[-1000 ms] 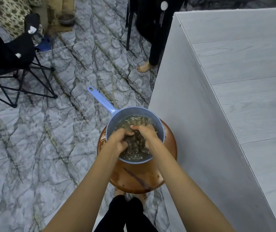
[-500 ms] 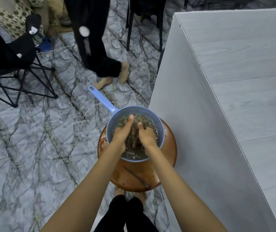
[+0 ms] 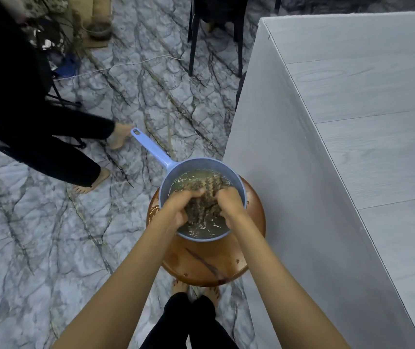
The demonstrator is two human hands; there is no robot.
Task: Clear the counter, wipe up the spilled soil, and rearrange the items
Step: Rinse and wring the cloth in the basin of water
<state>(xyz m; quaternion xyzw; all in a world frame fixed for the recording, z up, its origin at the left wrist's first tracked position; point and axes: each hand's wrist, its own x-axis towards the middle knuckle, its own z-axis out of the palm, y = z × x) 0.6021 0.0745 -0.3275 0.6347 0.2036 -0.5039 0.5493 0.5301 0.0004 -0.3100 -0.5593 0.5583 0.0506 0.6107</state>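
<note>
A blue plastic dipper [image 3: 166, 162] with a long handle stands on a round brown stool [image 3: 209, 263]. It holds murky water and a soaked, soil-speckled cloth [image 3: 205, 197]. My left hand [image 3: 180, 205] grips the cloth's left side inside the dipper. Its right side is gripped by my right hand [image 3: 229, 204]. Both hands are partly in the water, with the cloth bunched between them and lifted a little above the surface.
The light grey counter [image 3: 367, 117] rises right of the stool. A person in black [image 3: 32, 137] walks barefoot on the marbled floor at left, close to the dipper handle. A black chair [image 3: 214, 34] stands at the back; my own feet [image 3: 194, 290] are under the stool.
My hands have bunched the cloth and raised it a little out of the water. The person in black has walked from the back middle to the left side.
</note>
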